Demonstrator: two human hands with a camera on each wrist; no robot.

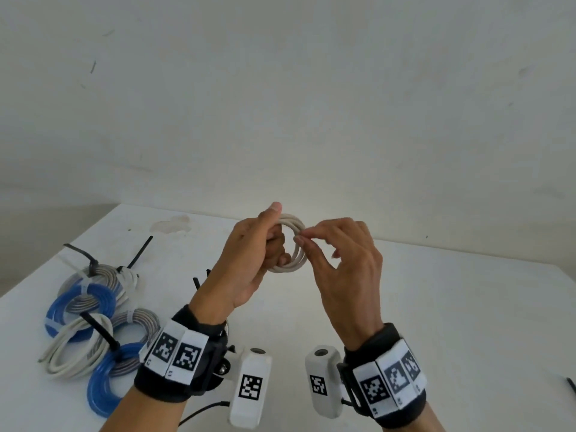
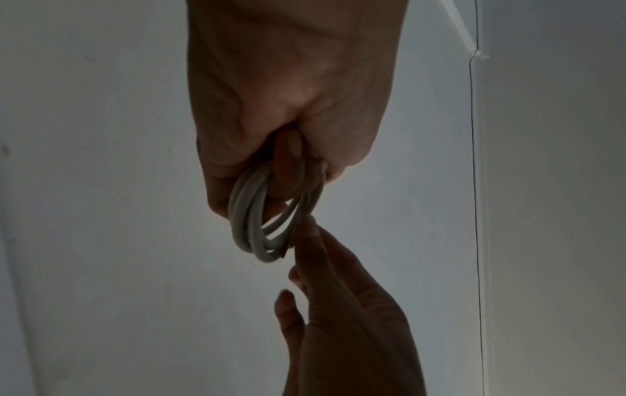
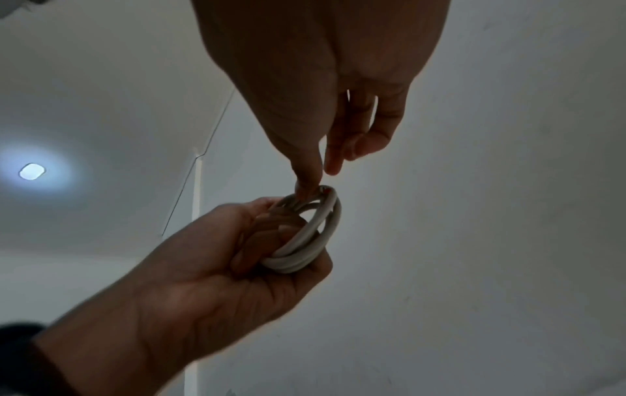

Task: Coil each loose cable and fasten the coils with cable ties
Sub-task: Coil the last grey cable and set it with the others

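Observation:
A small white cable coil [image 1: 293,244] is held up above the white table [image 1: 436,307]. My left hand [image 1: 249,254] grips the coil's left side, fingers curled through the loops and thumb up. My right hand [image 1: 339,254] pinches the coil's right edge with thumb and forefinger, the other fingers loosely bent. In the left wrist view the coil [image 2: 257,227] hangs from my left hand [image 2: 288,112], with the right fingertips [image 2: 305,233] on its edge. In the right wrist view the coil [image 3: 315,235] sits in my left hand [image 3: 220,281], and the right fingertips [image 3: 305,187] pinch its top.
Several tied coils, blue [image 1: 103,378], grey [image 1: 137,322] and white [image 1: 74,347], lie at the table's left, fastened with black and white cable ties. Loose black cable ties [image 1: 140,252] lie behind them, and one [image 1: 572,389] at the right edge. A white wall [image 1: 280,88] stands behind.

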